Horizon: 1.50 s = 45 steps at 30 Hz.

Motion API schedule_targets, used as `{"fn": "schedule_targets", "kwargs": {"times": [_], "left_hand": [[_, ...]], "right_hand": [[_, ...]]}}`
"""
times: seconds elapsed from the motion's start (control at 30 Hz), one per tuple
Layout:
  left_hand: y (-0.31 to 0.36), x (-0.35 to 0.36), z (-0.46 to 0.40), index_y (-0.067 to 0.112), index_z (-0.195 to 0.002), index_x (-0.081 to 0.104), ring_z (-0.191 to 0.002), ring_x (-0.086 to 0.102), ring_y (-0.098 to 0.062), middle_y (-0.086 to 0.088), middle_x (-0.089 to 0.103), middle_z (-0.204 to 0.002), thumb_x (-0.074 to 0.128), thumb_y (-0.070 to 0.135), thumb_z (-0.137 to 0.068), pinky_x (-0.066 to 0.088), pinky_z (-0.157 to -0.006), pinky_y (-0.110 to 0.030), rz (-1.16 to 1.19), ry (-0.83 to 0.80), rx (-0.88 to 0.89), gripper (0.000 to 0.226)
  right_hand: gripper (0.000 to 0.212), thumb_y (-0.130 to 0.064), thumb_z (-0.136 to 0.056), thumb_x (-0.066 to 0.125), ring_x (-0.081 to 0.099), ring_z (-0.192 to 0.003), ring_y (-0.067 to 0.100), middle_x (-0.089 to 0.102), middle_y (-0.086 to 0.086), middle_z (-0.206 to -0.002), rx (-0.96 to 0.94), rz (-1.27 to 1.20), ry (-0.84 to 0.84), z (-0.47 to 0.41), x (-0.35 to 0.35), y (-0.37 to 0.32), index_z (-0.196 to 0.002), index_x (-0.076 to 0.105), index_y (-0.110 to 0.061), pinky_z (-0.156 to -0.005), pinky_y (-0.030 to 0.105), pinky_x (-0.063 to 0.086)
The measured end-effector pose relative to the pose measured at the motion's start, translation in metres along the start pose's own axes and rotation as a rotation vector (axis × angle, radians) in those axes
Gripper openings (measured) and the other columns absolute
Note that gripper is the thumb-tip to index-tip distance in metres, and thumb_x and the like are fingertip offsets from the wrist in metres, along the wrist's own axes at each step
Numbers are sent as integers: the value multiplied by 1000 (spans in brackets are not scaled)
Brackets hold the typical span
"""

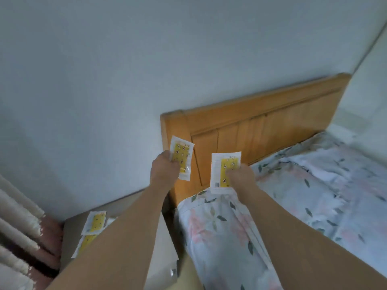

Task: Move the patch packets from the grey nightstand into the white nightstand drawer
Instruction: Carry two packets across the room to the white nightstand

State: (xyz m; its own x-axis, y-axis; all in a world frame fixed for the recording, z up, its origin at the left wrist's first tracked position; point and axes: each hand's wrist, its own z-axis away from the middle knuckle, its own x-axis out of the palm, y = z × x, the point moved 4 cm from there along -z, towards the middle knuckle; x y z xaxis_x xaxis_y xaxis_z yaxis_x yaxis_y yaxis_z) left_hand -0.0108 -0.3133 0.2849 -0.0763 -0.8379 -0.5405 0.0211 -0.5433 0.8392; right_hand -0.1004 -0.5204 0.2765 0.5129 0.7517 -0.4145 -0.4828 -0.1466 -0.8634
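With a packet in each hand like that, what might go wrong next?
Both hands are full: the left hand and right hand each pinch one yellow-and-white patch packet, so opening a drawer could be awkward. More yellow packets lie on the grey nightstand under the left forearm, which might brush them off.

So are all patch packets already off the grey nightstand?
No. Two packets still lie on the grey nightstand, overlapping; the left hand and right hand each hold one more.
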Motion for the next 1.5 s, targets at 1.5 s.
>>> {"fn": "schedule_targets", "kwargs": {"times": [1.5], "left_hand": [[264, 402, 1357, 18, -86, 63, -85, 69, -26, 2, 69, -89, 54, 18, -85, 60, -75, -46, -27, -1858, 1308, 9]], "right_hand": [[10, -4, -85, 54, 58, -71, 25, 63, 8, -83, 633, -695, 1889, 1034, -749, 621, -87, 62, -9, -59, 26, 44]]}}
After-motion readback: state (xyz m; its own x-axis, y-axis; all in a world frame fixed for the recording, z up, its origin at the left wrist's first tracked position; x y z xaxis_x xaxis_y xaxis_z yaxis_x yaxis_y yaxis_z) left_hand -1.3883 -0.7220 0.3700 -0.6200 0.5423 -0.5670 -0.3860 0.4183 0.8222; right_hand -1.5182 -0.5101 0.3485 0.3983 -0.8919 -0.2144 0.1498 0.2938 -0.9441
